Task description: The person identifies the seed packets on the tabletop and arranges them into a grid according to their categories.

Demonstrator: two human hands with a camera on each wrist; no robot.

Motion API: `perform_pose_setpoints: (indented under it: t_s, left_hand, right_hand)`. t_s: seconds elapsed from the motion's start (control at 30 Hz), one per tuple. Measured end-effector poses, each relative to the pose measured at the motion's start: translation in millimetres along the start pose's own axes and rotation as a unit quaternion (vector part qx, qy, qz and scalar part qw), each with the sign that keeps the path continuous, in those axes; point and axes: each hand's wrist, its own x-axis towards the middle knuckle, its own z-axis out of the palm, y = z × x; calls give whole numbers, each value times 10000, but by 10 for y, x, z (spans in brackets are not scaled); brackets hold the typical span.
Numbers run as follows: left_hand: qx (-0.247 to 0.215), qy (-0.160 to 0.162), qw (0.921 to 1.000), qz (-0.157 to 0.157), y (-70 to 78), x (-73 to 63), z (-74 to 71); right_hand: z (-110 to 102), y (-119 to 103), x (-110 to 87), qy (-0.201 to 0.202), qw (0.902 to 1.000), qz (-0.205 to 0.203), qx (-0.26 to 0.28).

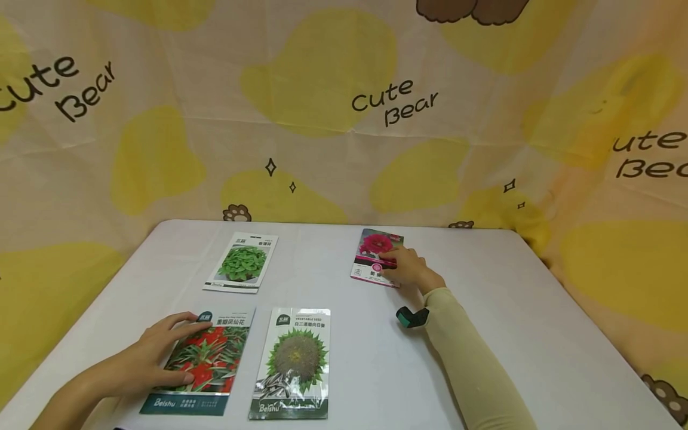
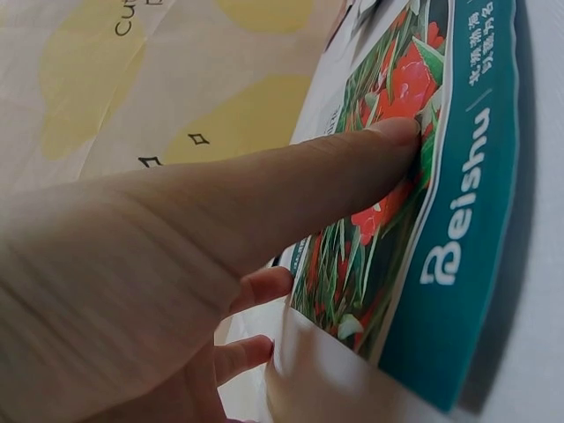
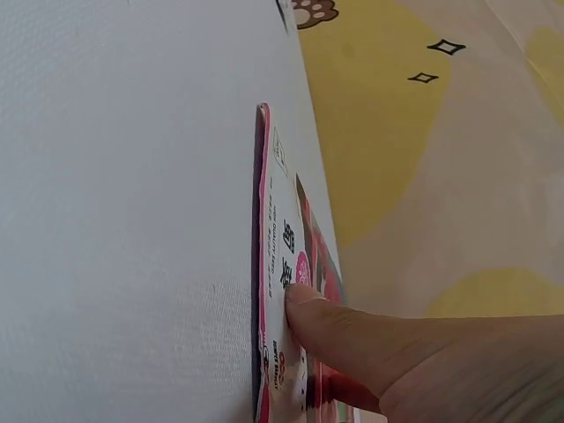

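My left hand (image 1: 145, 358) rests on a seed packet (image 1: 201, 358) with red flowers and a teal "Beishu" band, at the front left of the table. Its thumb (image 2: 397, 132) lies extended across the printed face in the left wrist view, while other fingertips reach the packet's side edge. Farther back, right of centre, my right hand (image 1: 408, 269) touches a pink-flower seed packet (image 1: 365, 263) near its right side. In the right wrist view the right thumb (image 3: 308, 300) presses on the face of that packet (image 3: 278, 220), which lies on the white surface.
A sunflower seed packet (image 1: 295, 364) lies right of the red-flower one. Behind them is a green-leaf packet (image 1: 242, 263). The white table (image 1: 484, 257) ends at a yellow-patterned cloth backdrop (image 1: 317, 71). A small black device (image 1: 411, 316) sits at the right wrist.
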Motion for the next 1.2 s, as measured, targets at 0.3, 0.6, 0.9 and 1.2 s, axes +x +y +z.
perform_pose_setpoints:
  t_s: [0.3,0.6,0.9,1.2]
  left_hand:
    - [-12,-64,10000,-34,12,4,-23]
    - [-103,-65,9999,23,12,-14,-26]
    - [-85,-30,9999,78,1,-17,-22]
    - [-66,64,9998,162,-14,-24,-1]
  right_hand:
    - [-31,-130,54,-101,9998,56,-174]
    - [-71,-240,76,-250,9992,138,-264]
    - [-75,-290,128,-335,9991,-17,-260]
    - [-53,-374,177,-448,9975,-263,-473]
